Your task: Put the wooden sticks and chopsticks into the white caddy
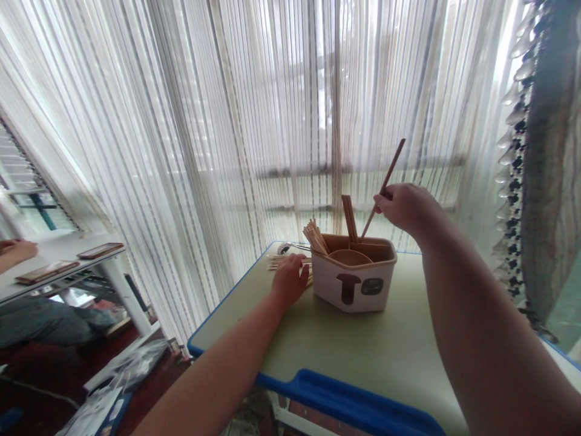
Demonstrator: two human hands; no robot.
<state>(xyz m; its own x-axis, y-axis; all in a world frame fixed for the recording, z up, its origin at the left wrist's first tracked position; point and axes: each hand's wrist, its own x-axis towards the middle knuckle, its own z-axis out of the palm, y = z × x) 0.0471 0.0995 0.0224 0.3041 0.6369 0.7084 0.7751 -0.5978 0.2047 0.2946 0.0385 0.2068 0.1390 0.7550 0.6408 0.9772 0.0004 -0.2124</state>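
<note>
My right hand (406,207) is closed in a pinch on a brown chopstick (389,172), held slanted with its lower tip inside the white utensil holder (358,284). The holder stands on the small table (345,348) and has a bundle of light sticks (315,235), two upright brown chopsticks (348,217) and a round brown piece inside. My left hand (289,278) rests on the table just left of the holder, fingers curled over loose light chopsticks (278,261) that lie flat there.
A metal spoon (287,247) lies at the table's far left edge. Striped sheer curtains (254,121) hang close behind the table. At the far left, another person's hand (16,251) rests on a white desk with flat dark items (100,250).
</note>
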